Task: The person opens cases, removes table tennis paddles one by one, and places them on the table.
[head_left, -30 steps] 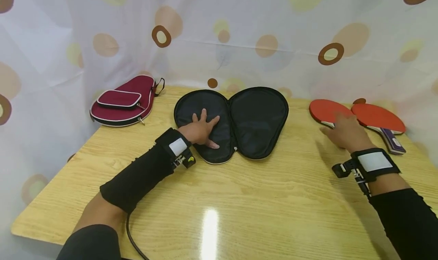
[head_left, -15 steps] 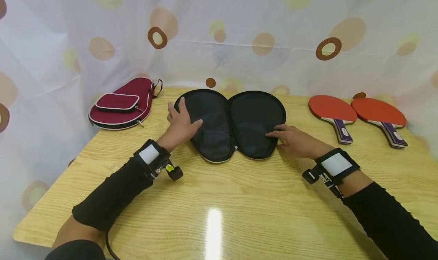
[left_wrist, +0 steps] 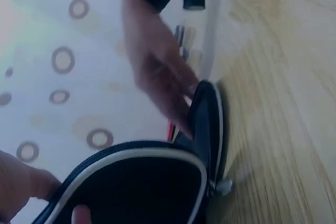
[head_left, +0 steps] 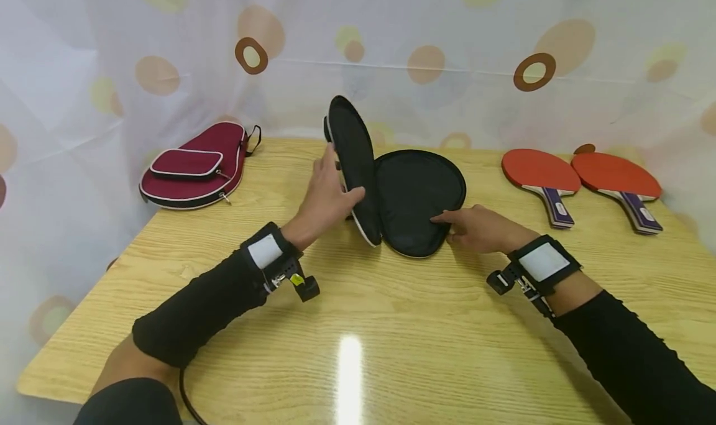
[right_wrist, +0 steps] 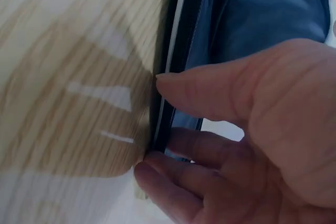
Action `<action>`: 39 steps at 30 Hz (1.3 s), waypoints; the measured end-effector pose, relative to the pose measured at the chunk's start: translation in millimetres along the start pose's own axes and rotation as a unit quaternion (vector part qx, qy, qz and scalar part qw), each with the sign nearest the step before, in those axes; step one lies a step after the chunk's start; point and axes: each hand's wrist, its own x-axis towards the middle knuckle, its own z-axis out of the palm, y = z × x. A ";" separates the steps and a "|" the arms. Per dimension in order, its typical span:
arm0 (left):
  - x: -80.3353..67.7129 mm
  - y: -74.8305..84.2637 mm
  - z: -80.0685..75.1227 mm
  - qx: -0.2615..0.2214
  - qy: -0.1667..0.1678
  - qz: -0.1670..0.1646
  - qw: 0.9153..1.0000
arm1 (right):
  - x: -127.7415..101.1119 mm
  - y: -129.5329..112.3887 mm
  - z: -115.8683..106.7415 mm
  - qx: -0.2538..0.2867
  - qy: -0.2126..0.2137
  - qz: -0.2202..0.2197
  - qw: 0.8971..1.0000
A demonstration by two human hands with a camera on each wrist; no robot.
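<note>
A black table tennis paddle case (head_left: 416,201) lies unzipped on the table, its right half flat and its left half raised nearly upright at the hinge. My left hand (head_left: 327,195) grips the raised half by its outer edge, thumb on the inner side and fingers behind, partly hidden. In the left wrist view, white piping runs round the case's rim (left_wrist: 142,153). My right hand (head_left: 481,227) holds the right edge of the flat half, one finger over the lining. From the right wrist, the thumb (right_wrist: 210,87) touches the rim, with fingers curled at the edge.
Two red paddles, a nearer one (head_left: 539,169) and one farther right (head_left: 615,173), lie at the table's right. A maroon paddle case (head_left: 218,148) with a front pocket sits at the back left. A patterned curtain (head_left: 358,40) hangs behind the table (head_left: 279,356).
My right hand has come left from the paddles to the case's right edge. The left hand moved off the lining to the outer edge and lifted the left half upright.
</note>
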 end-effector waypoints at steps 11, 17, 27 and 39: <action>-6.5 25.2 61.1 0.120 -0.130 0.099 0.979 | 4.1 -16.8 0.6 0.021 -0.014 0.001 1.000; -0.8 29.9 79.6 0.193 -0.145 0.124 0.963 | 5.1 -24.6 3.5 0.024 0.004 -0.021 0.999; 1.2 23.4 99.0 0.268 -0.205 0.122 0.933 | -3.1 -21.6 2.9 0.017 -0.001 -0.044 0.999; 3.5 19.9 98.9 0.327 -0.272 0.120 0.897 | -16.7 -21.3 -23.5 0.035 -0.039 -0.022 0.998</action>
